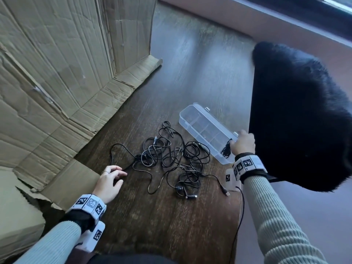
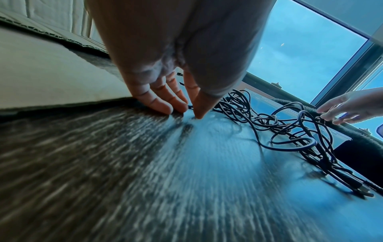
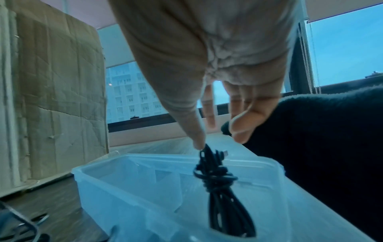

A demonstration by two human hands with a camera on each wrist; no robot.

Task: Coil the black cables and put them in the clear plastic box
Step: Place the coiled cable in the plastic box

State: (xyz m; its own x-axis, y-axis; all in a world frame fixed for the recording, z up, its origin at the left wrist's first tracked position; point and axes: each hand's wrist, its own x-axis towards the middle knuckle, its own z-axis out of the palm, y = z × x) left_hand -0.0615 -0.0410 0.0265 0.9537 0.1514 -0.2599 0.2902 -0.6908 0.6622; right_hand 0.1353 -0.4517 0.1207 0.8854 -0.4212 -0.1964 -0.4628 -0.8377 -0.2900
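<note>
Dark wood-grain floor (image 1: 190, 60) is reflecting bluish daylight from window (image 3: 348, 49) w/ high-rise bldg (image 3: 132, 91) showing outside. Creased cardboard sheets (image 1: 57, 63) are standing at left; black furry rug (image 1: 297, 115) is lying at right, near pinkish baseboard (image 1: 276, 21).

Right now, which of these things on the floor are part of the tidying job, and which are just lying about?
Part of the job:
- tangled black cables
- coiled cable going into the box, thumb touching its top
- clear plastic box
- left hand, fingers down by a cable
- right hand

Just lying about:
- flattened cardboard
- black furry rug
</note>
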